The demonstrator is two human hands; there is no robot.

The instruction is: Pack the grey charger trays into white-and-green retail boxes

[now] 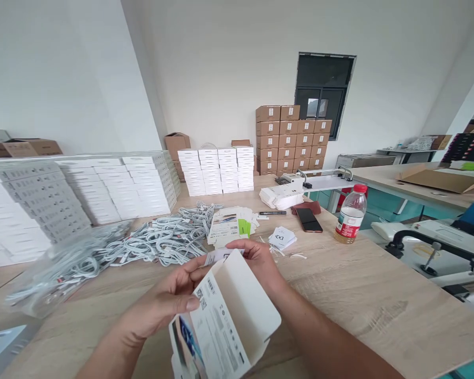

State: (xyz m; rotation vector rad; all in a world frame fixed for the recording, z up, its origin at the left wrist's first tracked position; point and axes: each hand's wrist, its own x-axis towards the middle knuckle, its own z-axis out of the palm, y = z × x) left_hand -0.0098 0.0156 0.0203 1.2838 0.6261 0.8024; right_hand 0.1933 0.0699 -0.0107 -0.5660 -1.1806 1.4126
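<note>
My left hand (pixel 161 300) is closed on an open white printed carton (pixel 219 329), thumb pressed on the panel with the codes. The carton is tilted, with its open side and a flap (pixel 247 300) facing up. At its far edge, a small white printed leaflet (pixel 217 256) shows between my two hands. My right hand (pixel 258 260) has its fingers closed around the leaflet's right end; the fingertips are partly hidden behind the flap. Just beyond my hands lie flattened cartons (pixel 225 226) and a pile of similar leaflets (pixel 282 238).
Coiled white cables (pixel 161 237) and clear plastic bags (pixel 55 284) spread to the left. Stacked white boxes (pixel 150 184) stand behind them. A phone (pixel 309 220), a pen (pixel 272 212) and a red-capped bottle (pixel 351 213) are on the right. Sealing machines (pixel 438 242) flank the table.
</note>
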